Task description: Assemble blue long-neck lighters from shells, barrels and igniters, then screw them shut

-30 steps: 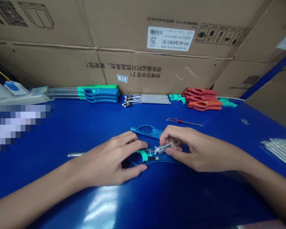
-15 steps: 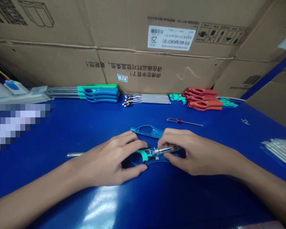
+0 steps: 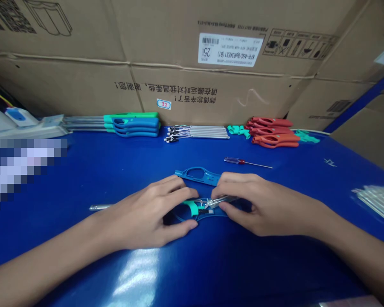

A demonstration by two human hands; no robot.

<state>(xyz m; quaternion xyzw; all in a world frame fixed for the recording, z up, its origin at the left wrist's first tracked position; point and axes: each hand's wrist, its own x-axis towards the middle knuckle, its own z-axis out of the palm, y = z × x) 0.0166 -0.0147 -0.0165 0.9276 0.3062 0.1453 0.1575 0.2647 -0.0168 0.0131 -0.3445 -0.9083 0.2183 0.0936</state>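
My right hand pinches a clear fuel tank between thumb and fingers, over the open blue lighter handle half. Around the front of that half, my left hand steadies it, thumb on the near side and fingers on the far side. A green trigger sits in the shell between them, with a small black igniter and thin wires beside it. The lighter's metal tube sticks out left from under my left wrist. Just beyond my hands lies the other blue handle half, partly covered by my right fingers.
A screwdriver lies behind my right hand. Along the cardboard are blue and green lighters, metal tubes with wires, green triggers and red handles. Clear tanks are piled at right.
The fuel tank has turned slightly in my right fingers and tilts differently over the shell. My left hand holds its place.
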